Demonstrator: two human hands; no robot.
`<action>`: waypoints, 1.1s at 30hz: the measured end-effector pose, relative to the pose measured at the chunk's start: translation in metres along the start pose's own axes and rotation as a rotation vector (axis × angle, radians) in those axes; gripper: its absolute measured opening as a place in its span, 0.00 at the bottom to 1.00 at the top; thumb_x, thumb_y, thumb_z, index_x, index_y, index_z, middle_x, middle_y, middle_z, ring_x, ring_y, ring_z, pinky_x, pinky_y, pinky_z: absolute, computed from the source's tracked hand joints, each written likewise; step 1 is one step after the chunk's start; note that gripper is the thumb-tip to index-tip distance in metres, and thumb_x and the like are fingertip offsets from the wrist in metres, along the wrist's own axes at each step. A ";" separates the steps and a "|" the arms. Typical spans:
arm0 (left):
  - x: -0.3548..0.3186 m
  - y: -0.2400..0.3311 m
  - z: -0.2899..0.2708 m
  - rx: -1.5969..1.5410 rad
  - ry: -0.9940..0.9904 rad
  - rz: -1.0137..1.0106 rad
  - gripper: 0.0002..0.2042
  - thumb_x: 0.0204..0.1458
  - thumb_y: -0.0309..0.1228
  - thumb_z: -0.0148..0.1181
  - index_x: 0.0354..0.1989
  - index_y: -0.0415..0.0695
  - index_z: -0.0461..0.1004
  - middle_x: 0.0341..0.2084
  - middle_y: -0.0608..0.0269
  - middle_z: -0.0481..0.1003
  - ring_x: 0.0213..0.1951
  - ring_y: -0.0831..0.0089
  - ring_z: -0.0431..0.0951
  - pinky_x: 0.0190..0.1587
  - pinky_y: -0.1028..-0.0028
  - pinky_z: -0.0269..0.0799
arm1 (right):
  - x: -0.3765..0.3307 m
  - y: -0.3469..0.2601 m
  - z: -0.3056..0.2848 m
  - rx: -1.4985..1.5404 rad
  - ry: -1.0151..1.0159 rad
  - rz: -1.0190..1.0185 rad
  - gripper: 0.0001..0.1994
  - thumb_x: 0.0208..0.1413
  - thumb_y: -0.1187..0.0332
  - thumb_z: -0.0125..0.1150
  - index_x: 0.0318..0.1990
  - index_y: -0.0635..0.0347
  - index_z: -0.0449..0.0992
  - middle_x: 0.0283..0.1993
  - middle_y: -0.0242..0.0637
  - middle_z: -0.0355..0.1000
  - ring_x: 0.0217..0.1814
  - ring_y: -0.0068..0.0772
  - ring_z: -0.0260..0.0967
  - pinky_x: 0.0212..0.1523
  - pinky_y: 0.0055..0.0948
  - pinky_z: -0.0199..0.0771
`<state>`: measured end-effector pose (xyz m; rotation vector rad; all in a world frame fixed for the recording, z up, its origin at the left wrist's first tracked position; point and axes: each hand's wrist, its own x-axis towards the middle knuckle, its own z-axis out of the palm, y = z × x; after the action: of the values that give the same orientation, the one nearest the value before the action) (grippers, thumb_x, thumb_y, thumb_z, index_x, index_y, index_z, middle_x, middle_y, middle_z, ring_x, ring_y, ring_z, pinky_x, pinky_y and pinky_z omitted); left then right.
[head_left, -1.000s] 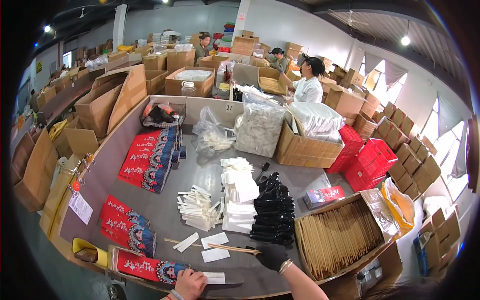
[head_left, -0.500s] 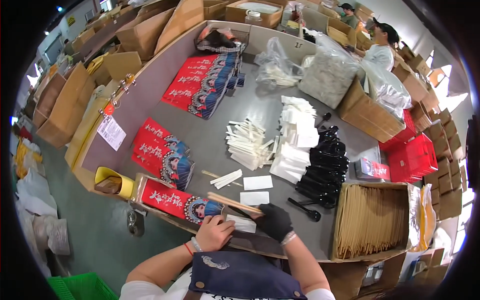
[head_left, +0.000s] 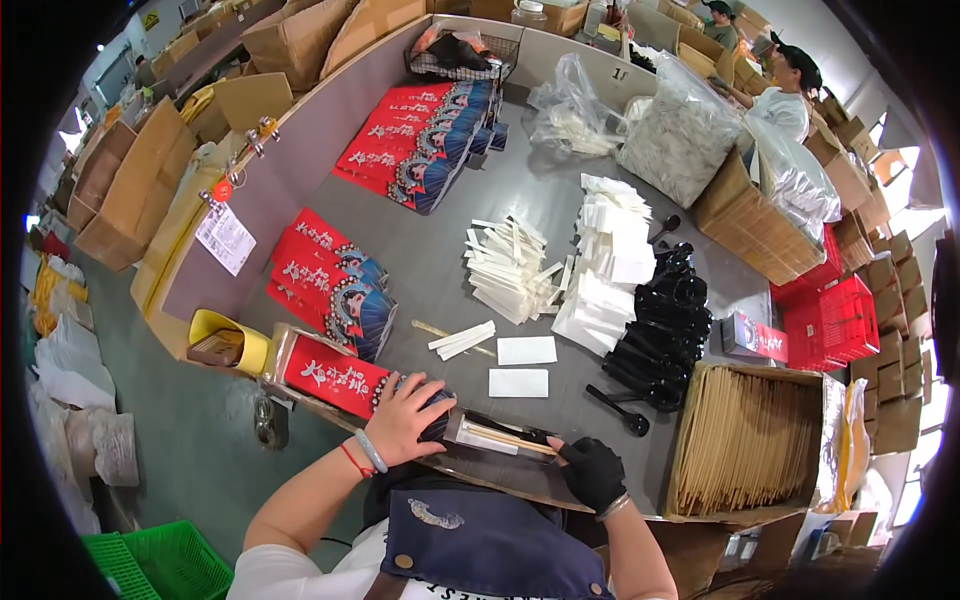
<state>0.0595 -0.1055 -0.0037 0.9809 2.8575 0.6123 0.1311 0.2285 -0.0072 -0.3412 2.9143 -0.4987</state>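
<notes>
My bare left hand (head_left: 410, 418) lies with spread fingers over the patterned end of a red printed pouch (head_left: 330, 378). That pouch rests in a shallow holder along the near table edge. To its right, my black-gloved right hand (head_left: 592, 473) pinches the ends of wooden chopsticks (head_left: 510, 440), which lie low along the holder. Beside the chopsticks run a white paper packet (head_left: 487, 438) and a thin black handle (head_left: 500, 428), its far end hidden. Two white packets (head_left: 527, 350) lie flat just beyond, near a few narrow white strips (head_left: 465, 340).
Black spoons (head_left: 665, 330) sit piled right of stacked white packets (head_left: 600, 270) and loose white strips (head_left: 505, 265). A carton of chopsticks (head_left: 750, 440) stands at the right edge. Red pouches (head_left: 335, 280) fan out at left, more behind. A yellow holder (head_left: 222, 340) and red baskets (head_left: 830, 320) flank the table.
My right hand has brought the chopsticks down from above the table into the holder and moved right. My left hand has shifted left and spread over the pouch's end.
</notes>
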 end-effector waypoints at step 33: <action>0.048 0.036 0.021 -0.005 -0.068 0.234 0.30 0.32 0.36 0.71 0.50 0.52 0.71 0.47 0.62 0.69 0.49 0.61 0.67 0.51 0.61 0.62 | 0.040 -0.074 0.053 0.680 0.227 0.130 0.19 0.39 0.68 0.75 0.39 0.59 0.73 0.37 0.39 0.71 0.36 0.40 0.72 0.39 0.32 0.73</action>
<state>0.0463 -0.0433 -0.0055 1.3199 2.7032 0.5887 0.1174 0.1341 -0.0360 0.0038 2.7115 -1.5158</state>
